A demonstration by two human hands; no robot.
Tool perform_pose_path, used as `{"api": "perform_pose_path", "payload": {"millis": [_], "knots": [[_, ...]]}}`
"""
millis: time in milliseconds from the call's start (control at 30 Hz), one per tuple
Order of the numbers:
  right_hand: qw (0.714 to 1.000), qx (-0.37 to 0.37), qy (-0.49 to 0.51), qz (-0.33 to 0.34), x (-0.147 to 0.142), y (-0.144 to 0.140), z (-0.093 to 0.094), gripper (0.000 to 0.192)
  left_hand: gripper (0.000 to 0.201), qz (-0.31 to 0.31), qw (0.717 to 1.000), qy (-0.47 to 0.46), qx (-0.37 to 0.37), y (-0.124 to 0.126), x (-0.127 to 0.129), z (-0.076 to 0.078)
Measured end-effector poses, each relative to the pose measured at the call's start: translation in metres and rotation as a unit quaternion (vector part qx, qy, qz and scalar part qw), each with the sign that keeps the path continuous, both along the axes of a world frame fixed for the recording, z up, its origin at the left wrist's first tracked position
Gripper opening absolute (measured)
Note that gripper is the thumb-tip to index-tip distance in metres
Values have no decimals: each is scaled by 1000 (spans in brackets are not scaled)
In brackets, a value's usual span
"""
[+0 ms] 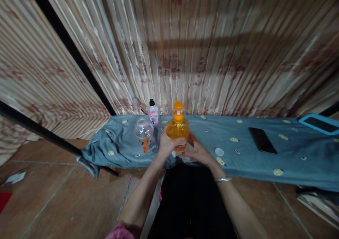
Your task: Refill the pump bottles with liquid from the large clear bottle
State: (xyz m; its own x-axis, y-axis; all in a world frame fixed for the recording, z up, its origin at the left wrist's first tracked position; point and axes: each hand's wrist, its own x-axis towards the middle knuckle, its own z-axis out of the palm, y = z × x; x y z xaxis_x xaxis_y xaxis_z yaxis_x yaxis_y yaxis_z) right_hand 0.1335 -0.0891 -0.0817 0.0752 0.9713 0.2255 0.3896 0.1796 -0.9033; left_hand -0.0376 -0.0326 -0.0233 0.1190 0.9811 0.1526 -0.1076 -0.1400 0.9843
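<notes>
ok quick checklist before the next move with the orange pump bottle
1. Left hand grip on orange pump bottle: ok, wrapped round its side.
2. Right hand at the bottle's base: ok, touching.
3. Bottle upright: ok.
4. Pump head seated: cannot tell.
5. Clear plastic bottle crowding the left side: not ok, very close.
6. White cap on the blue cloth apart from the hands: ok.

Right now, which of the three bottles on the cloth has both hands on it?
The orange pump bottle: left hand and right hand grip it. The clear bottle and small black-capped bottle stand untouched.
</notes>
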Motion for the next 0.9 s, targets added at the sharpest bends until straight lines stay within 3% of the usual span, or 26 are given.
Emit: {"api": "perform_pose_path", "payload": {"millis": [100, 233, 467, 600, 733, 900], "knots": [[1000, -7, -19, -6, -3, -5, 10, 46, 65, -31, 999, 9, 3, 4, 22, -9], [995, -1, -34, -91, 4, 1, 14, 47, 62, -56, 998, 18, -9, 8, 56, -21], [970, -34, -70, -232, 35, 18, -3, 42, 62, -46, 993, 108, 23, 23, 102, -35], [956, -56, -80, -276, 57, 40, -12, 39, 67, -78, 992, 94, 25, 41, 119, -36], [948, -56, -83, -301, 74, 63, -14, 40, 80, -129, 988, 54, 67, 54, 127, -40], [950, -35, -78, -300, 92, 85, -14, 42, 80, -60, 985, 115, 114, 49, 101, -70]]}}
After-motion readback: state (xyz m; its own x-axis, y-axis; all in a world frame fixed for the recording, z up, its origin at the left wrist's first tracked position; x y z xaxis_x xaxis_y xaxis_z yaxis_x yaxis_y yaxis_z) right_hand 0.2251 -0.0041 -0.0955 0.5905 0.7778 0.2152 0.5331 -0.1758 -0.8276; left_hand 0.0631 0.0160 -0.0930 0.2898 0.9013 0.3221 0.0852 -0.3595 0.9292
